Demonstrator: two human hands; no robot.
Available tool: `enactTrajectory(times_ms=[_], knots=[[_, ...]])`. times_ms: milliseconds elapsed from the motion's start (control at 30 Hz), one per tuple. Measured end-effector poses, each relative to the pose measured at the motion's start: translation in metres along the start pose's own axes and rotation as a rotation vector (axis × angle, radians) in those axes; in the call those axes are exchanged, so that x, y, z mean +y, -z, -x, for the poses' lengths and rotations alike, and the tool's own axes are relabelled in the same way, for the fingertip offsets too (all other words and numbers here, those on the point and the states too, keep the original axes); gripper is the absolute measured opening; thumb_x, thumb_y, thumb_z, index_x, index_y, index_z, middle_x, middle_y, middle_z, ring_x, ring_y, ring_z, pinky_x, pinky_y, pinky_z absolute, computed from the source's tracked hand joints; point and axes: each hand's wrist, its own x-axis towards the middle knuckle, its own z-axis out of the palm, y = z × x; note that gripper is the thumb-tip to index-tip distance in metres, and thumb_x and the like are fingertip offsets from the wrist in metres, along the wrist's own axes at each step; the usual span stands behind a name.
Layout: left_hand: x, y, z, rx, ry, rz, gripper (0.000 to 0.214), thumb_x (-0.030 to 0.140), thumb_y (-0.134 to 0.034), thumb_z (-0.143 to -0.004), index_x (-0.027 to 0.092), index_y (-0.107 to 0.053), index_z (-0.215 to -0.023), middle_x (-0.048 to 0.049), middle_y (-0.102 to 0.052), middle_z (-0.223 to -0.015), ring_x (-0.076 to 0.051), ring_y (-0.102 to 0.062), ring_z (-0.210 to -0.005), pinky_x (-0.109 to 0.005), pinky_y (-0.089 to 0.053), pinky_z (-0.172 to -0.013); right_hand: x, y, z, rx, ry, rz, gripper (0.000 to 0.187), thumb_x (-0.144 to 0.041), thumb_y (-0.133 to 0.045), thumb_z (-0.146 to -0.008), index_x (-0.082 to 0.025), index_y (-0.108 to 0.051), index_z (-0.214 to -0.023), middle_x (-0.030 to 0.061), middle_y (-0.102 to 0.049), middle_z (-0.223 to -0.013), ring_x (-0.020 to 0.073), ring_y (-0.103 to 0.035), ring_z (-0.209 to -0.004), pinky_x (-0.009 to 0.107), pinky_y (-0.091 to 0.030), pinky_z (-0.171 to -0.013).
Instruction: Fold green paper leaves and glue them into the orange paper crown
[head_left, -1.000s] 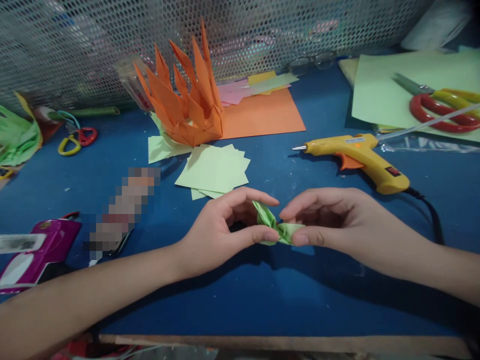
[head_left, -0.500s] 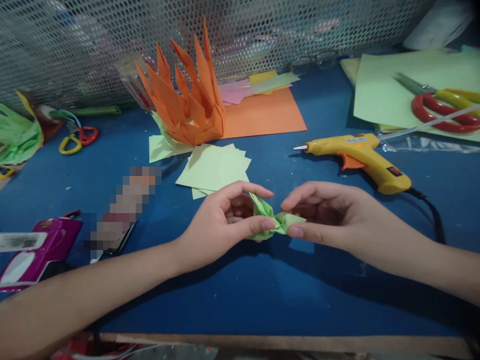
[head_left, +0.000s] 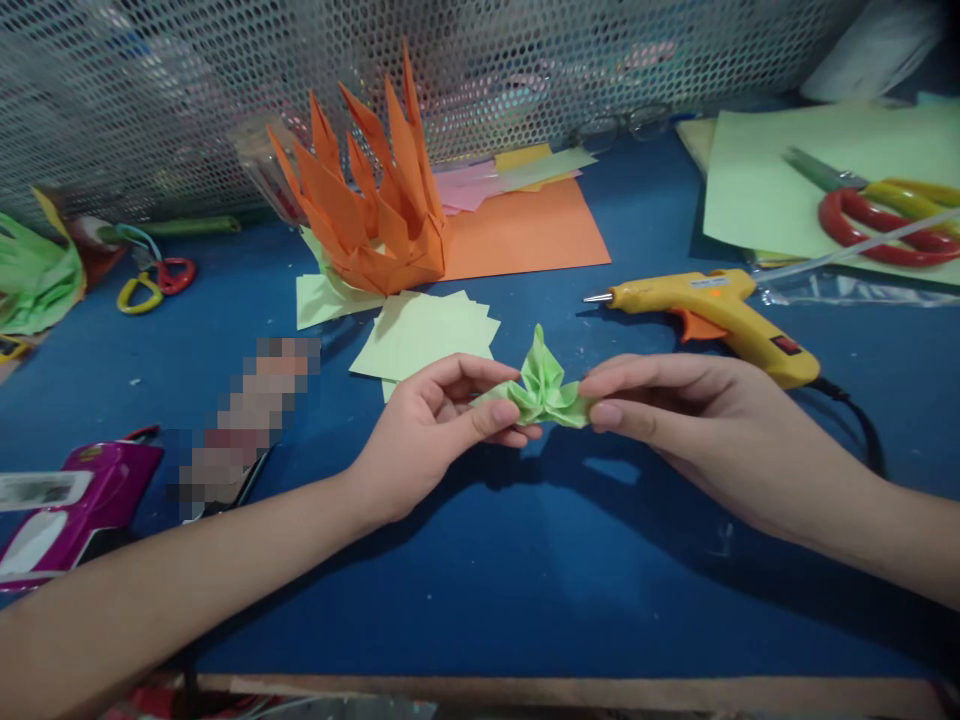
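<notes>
A folded green paper flower is held between my two hands, above the blue table. One pointed petal stands up in its middle, and a petal spreads out to each side. My left hand pinches its left petal between thumb and fingers. The right petal is gripped by the thumb and forefinger of my right hand. Beyond my left hand lies a loose stack of light green paper squares. Just past my right hand rests a yellow glue gun, its nozzle pointing left.
An orange folded-paper piece with tall points stands at the back, beside an orange sheet. Red-and-yellow scissors lie on green paper at the right. Smaller scissors and a purple object are at the left. A perforated metal panel closes the back.
The paper flower has been turned and raised slightly, so its petals now face me with one pointing up. My right fingers have closed on its right petal; my left hand has shifted its hold to the left petal.
</notes>
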Motion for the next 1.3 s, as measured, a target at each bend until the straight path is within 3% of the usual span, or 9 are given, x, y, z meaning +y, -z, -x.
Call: enactTrajectory(times_ms=[133, 233, 333, 467, 533, 667, 933, 1100, 1300], knots=[[0.002, 0.0, -0.002, 0.078, 0.056, 0.037, 0.033, 0.026, -0.085, -0.071, 0.017, -0.058, -0.086, 0.0047, -0.071, -0.068, -0.009, -0.072, -0.064, -0.012, -0.057, -0.062, -0.007, -0.003, 0.004, 0.084, 0.229, 0.249, 0.011, -0.033, -0.079, -0.073, -0.032, -0.077, -0.084, -0.0034, -0.075, -0.09, 0.0144, -0.07, -0.08, 0.023, -0.059, -0.071], [0.004, -0.001, -0.002, 0.072, 0.067, 0.008, 0.038, 0.03, -0.086, -0.069, 0.019, -0.053, -0.083, 0.0063, -0.067, -0.061, -0.011, -0.071, -0.06, -0.013, -0.055, -0.055, -0.01, -0.002, 0.009, 0.135, 0.44, 0.447, 0.004, -0.03, -0.077, -0.076, -0.032, -0.075, -0.079, -0.004, -0.074, -0.082, 0.0137, -0.069, -0.075, 0.024, -0.058, -0.071], [0.004, -0.002, -0.001, 0.067, 0.04, -0.024, 0.035, 0.031, -0.086, -0.068, 0.018, -0.055, -0.079, 0.0055, -0.066, -0.065, -0.011, -0.071, -0.062, -0.015, -0.055, -0.056, -0.009, 0.0, 0.013, 0.181, 0.523, 0.557, 0.005, -0.028, -0.073, -0.08, -0.033, -0.074, -0.078, -0.0045, -0.074, -0.078, 0.0137, -0.069, -0.071, 0.026, -0.058, -0.069], [0.002, -0.002, 0.001, 0.076, 0.004, -0.071, 0.038, 0.02, -0.091, -0.057, 0.018, -0.062, -0.081, 0.0037, -0.069, -0.079, -0.012, -0.071, -0.073, -0.018, -0.057, -0.068, -0.009, 0.001, 0.014, 0.299, 0.502, 0.578, 0.007, -0.029, -0.073, -0.08, -0.034, -0.073, -0.075, -0.0043, -0.074, -0.078, 0.0155, -0.07, -0.071, 0.029, -0.056, -0.065], [0.001, -0.001, 0.002, 0.088, -0.006, -0.125, 0.034, 0.018, -0.09, -0.058, 0.018, -0.063, -0.08, 0.0031, -0.07, -0.078, -0.012, -0.071, -0.075, -0.019, -0.056, -0.069, -0.009, 0.001, 0.014, 0.322, 0.49, 0.573, 0.006, -0.031, -0.073, -0.08, -0.033, -0.073, -0.074, -0.0036, -0.074, -0.078, 0.0161, -0.07, -0.07, 0.03, -0.055, -0.062], [-0.001, 0.0, 0.005, 0.114, -0.021, -0.17, 0.027, 0.022, -0.087, -0.065, 0.017, -0.062, -0.074, 0.0023, -0.072, -0.072, -0.013, -0.073, -0.073, -0.02, -0.056, -0.07, -0.01, -0.001, 0.015, 0.311, 0.478, 0.552, 0.006, -0.032, -0.073, -0.079, -0.033, -0.072, -0.074, -0.0032, -0.074, -0.077, 0.0166, -0.069, -0.067, 0.031, -0.052, -0.057], [0.001, -0.007, 0.007, 0.149, -0.041, -0.196, 0.024, 0.022, -0.087, -0.065, 0.016, -0.064, -0.065, 0.0015, -0.072, -0.063, -0.01, -0.066, -0.058, -0.02, -0.056, -0.063, -0.004, -0.002, 0.013, 0.254, 0.465, 0.48, 0.01, -0.019, -0.071, -0.08, -0.029, -0.069, -0.081, -0.0032, -0.073, -0.078, 0.0154, -0.068, -0.069, 0.03, -0.055, -0.065], [0.003, -0.009, 0.009, 0.13, -0.047, -0.238, 0.021, 0.02, -0.085, -0.067, 0.016, -0.064, -0.068, 0.0016, -0.072, -0.064, -0.011, -0.069, -0.063, -0.021, -0.058, -0.067, -0.005, -0.001, 0.013, 0.253, 0.427, 0.476, 0.013, -0.015, -0.066, -0.083, -0.027, -0.071, -0.085, -0.0028, -0.073, -0.076, 0.0118, -0.068, -0.067, 0.023, -0.057, -0.063], [0.002, -0.007, 0.01, 0.134, -0.052, -0.209, 0.019, 0.018, -0.084, -0.07, 0.018, -0.066, -0.074, 0.0018, -0.076, -0.074, -0.012, -0.074, -0.072, -0.02, -0.058, -0.072, -0.008, -0.003, 0.011, 0.322, 0.39, 0.413, 0.008, -0.022, -0.071, -0.081, -0.029, -0.074, -0.079, -0.0031, -0.074, -0.079, 0.0133, -0.07, -0.072, 0.025, -0.06, -0.067]])
